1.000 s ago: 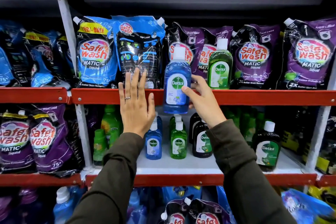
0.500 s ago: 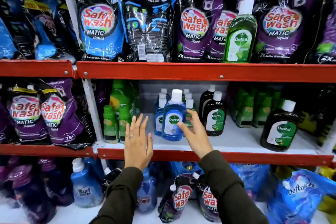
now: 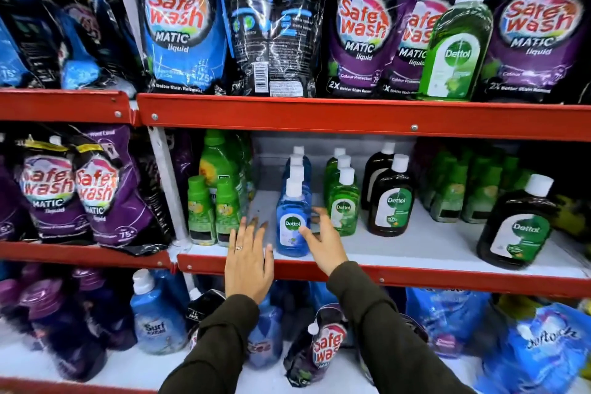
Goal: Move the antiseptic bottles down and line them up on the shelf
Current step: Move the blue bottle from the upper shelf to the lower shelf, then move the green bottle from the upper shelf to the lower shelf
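A blue antiseptic bottle (image 3: 292, 221) with a white cap stands upright at the front of the middle shelf (image 3: 415, 253), heading a row of blue bottles. My right hand (image 3: 323, 241) is at its right side, fingers spread, the thumb tip just touching the label. Left of the bottle, my left hand (image 3: 249, 261) is flat and open over the red shelf edge, holding nothing. One green antiseptic bottle (image 3: 454, 41) stands on the upper shelf among the detergent pouches.
A row of small green antiseptic bottles (image 3: 343, 205) and brown ones (image 3: 391, 201) stand right of the blue row. A large brown bottle (image 3: 518, 227) is at the far right. Green cleaner bottles (image 3: 201, 211) are on the left. Detergent pouches (image 3: 179, 19) fill the upper shelf.
The blue bottle came down from the upper shelf and now stands on the middle shelf. My right hand has loosened and drawn back from it. My left hand followed downward.
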Action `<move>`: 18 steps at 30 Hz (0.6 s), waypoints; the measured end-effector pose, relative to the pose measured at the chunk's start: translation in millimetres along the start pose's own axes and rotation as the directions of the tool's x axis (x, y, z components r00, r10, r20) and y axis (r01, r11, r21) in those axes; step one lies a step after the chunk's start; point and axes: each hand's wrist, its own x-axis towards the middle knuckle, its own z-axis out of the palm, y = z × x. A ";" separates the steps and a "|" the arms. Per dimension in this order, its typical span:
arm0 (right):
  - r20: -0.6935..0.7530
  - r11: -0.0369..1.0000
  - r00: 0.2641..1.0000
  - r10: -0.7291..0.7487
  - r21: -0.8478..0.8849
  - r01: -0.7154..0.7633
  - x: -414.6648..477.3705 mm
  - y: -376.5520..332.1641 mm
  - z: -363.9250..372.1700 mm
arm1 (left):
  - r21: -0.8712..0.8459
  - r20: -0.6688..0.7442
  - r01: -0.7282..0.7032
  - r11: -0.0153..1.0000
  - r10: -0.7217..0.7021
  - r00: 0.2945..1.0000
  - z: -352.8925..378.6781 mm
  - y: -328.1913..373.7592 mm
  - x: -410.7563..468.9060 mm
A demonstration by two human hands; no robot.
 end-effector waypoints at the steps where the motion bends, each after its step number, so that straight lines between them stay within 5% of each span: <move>1: -0.001 1.000 1.000 0.002 0.006 -0.002 0.9 1.7 1.8 | -0.004 -0.005 -0.002 1.000 0.002 1.000 0.5 0.2 -0.1; 12: 0.033 1.000 0.999 -0.016 0.018 0.015 -1.0 15.4 2.9 | -0.017 -0.048 -0.013 1.000 0.012 0.999 4.4 -1.6 -0.6; 18: -0.080 0.981 0.989 -0.127 -0.158 0.113 -19.6 14.8 -12.2 | -0.118 -0.041 0.028 0.993 -0.033 0.999 0.3 2.6 -3.3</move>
